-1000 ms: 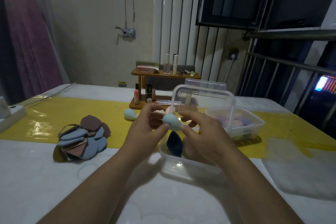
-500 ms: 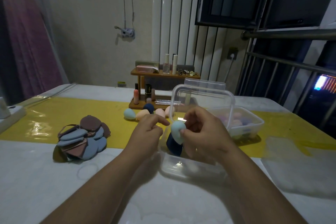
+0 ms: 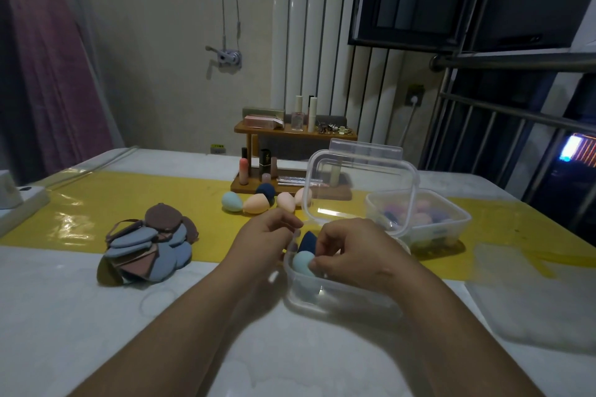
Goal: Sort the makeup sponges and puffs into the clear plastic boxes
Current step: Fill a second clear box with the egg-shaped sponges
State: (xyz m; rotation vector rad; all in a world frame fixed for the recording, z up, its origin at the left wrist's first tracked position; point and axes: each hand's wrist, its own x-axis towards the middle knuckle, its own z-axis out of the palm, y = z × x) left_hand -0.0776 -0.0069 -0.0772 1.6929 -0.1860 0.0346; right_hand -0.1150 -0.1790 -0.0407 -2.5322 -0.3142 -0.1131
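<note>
- The right hand [image 3: 351,255] reaches into the near clear box [image 3: 338,298], fingertips pinched on a light teal sponge [image 3: 303,263] that sits low against the box's left wall.
- A dark blue sponge [image 3: 308,240] stands just behind the teal one, inside the same box; the right hand covers whatever else lies in that box.
- The left hand [image 3: 267,237] hovers beside the box's left rim, fingers curled loosely inward; whether it grips anything I cannot tell, since the fingertips turn away from the camera.
- The near box's hinged lid [image 3: 361,184] stands upright behind both hands, blurring the things seen through it.
- A second clear box [image 3: 451,226] sits farther right on the yellow mat [image 3: 96,200]; pinkish and dark sponges show inside, too murky through the plastic to count.
- Five loose sponges [image 3: 258,201] lie in a row near the wooden stand [image 3: 290,135]: one teal, one dark blue, three peach or pink.
- A pile of flat puffs [image 3: 151,248], blue and brown, rests at the left, straddling the mat's edge; the lower ones are hidden by those on top.
- The room is dim.
</note>
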